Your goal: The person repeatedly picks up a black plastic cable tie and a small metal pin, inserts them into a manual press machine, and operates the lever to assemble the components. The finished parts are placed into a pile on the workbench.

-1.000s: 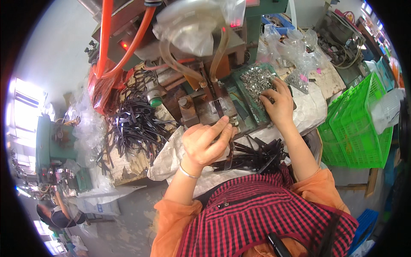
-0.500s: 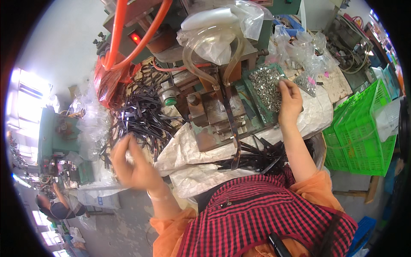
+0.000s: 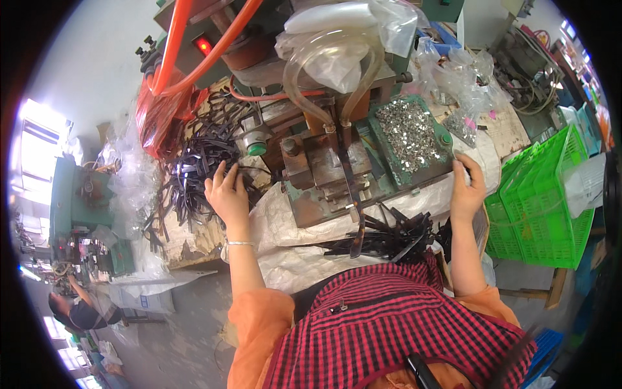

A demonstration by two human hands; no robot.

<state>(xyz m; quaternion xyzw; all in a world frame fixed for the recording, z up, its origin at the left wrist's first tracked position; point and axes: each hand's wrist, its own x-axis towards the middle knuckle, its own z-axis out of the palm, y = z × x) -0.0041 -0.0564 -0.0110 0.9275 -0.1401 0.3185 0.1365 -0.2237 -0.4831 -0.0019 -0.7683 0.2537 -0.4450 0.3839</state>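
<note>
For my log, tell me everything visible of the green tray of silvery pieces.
The green rectangular tray looks like painted metal, worn. It sits slightly turned, right of a clear looped hose, heaped with small silvery metallic-looking pieces. A round green button stands by its right edge. The bare right hand is near that side; contact is unclear.

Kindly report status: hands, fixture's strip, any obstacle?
Left hand open at black strip pile. Right hand, contents unclear, beside metal-piece tray. Dark strip overhanging front of metal fixture. Clear hoses near strip's far end, possibly obstructing.
</note>
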